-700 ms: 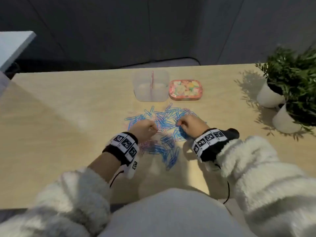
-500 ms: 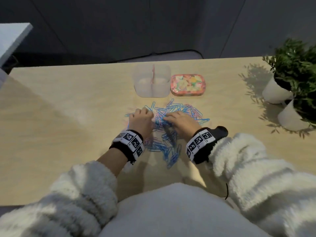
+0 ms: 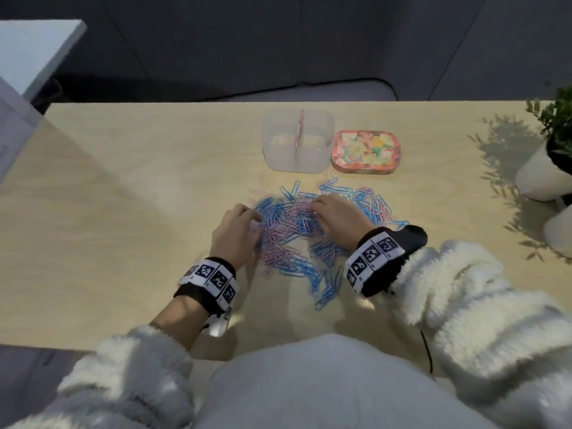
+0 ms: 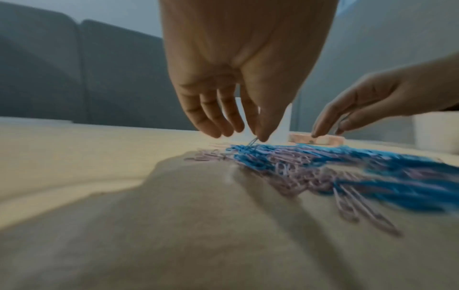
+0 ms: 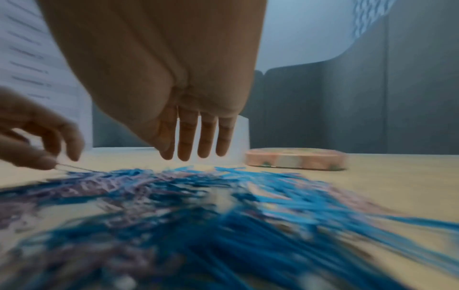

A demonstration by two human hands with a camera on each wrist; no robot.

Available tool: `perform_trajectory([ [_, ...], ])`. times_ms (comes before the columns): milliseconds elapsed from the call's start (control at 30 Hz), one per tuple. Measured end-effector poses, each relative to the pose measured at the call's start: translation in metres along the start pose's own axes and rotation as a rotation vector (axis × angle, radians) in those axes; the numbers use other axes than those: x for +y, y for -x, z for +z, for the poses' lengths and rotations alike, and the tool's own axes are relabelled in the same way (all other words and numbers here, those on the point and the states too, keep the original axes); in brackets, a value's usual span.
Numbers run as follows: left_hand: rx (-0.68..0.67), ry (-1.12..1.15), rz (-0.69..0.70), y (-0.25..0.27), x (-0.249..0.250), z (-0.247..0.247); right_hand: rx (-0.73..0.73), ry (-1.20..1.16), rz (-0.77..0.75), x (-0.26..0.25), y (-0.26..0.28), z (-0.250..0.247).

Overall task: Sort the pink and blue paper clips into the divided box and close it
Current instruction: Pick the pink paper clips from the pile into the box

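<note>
A mixed pile of pink and blue paper clips (image 3: 297, 233) lies on the wooden table (image 3: 123, 212). Behind it stands the clear divided box (image 3: 297, 144), uncovered, with its patterned lid (image 3: 365, 151) lying flat to its right. My left hand (image 4: 258, 138) is at the pile's left edge, where thumb and forefinger pinch one paper clip (image 4: 252, 141) and lift its end. My right hand (image 5: 193, 157) hovers just over the far middle of the pile with its fingers straight and pointing down, holding nothing that shows. Both hands, left (image 3: 253, 216) and right (image 3: 315, 205), appear in the head view.
Two white pots with green plants (image 3: 548, 171) stand at the table's right edge. A grey seat back (image 3: 278, 44) lies beyond the far edge. A white surface (image 3: 31, 54) sits off the far left corner. Bare tabletop spreads left of the pile.
Both hands have moved forward over the pile, from its near part to its far part. The left hand has closed thumb and forefinger on a clip.
</note>
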State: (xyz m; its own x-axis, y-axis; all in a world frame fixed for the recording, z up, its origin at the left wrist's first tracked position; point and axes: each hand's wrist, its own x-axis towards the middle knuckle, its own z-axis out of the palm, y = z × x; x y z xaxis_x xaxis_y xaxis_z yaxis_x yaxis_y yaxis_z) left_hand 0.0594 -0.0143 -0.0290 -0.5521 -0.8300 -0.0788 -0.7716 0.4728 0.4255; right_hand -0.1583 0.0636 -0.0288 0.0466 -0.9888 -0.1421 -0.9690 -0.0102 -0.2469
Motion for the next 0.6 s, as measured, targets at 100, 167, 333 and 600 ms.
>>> perform_trajectory([
  [100,0.017,0.101,-0.129,-0.010,-0.009,-0.001,-0.040,-0.054,-0.123,-0.031,-0.029,0.003],
  [167,-0.016,0.081,-0.155,-0.014,-0.009,-0.001,-0.067,0.011,-0.156,-0.044,-0.043,0.008],
  [333,-0.152,-0.052,-0.068,-0.020,-0.001,0.001,-0.062,0.079,-0.104,-0.042,-0.048,0.013],
  [600,-0.042,-0.128,0.052,-0.020,-0.020,-0.010,0.058,-0.070,0.112,-0.017,-0.021,0.006],
])
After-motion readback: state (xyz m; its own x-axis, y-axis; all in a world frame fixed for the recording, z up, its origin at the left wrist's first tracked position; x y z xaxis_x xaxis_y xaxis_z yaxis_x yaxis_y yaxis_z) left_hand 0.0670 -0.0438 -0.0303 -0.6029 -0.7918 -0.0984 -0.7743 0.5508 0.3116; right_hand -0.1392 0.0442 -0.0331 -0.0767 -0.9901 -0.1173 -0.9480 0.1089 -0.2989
